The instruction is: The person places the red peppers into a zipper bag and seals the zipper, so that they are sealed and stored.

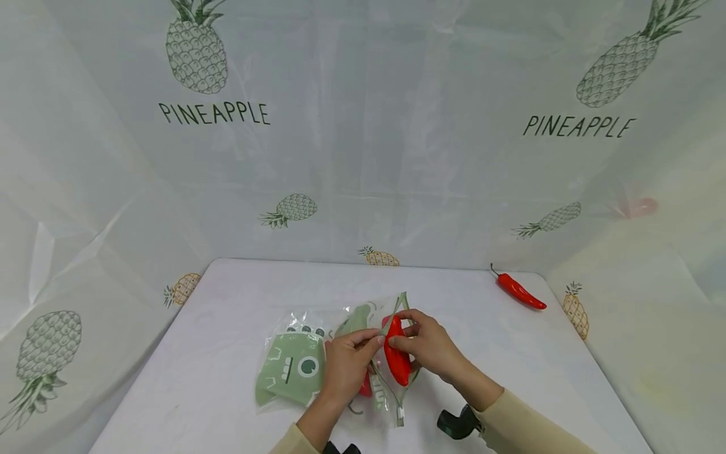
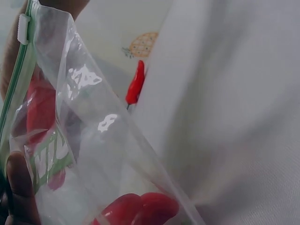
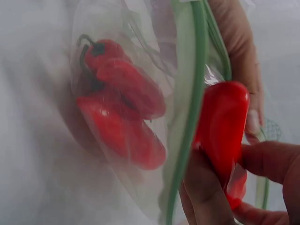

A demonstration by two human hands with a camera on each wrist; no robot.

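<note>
A clear zip bag (image 3: 182,117) with a green zip strip stands with its mouth parted between both hands. Several red chili peppers (image 3: 131,89) with dark stems show through its plastic in the right wrist view. My left hand (image 1: 345,366) pinches the bag's green edge from the left. At the mouth, my right hand (image 1: 430,345) grips another red chili pepper (image 1: 398,359) between thumb and fingers, its tip pointing down. The left wrist view shows the bag's zip slider (image 2: 23,29) and red peppers (image 2: 140,208) low behind the plastic.
Left of the hands lies a clear packet (image 1: 292,369) with a green one-eyed monster print. A single red chili pepper (image 1: 520,291) lies at the table's back right. Pineapple-print curtains (image 1: 363,126) surround the white table (image 1: 198,353). A black device (image 1: 456,424) sits by the right wrist.
</note>
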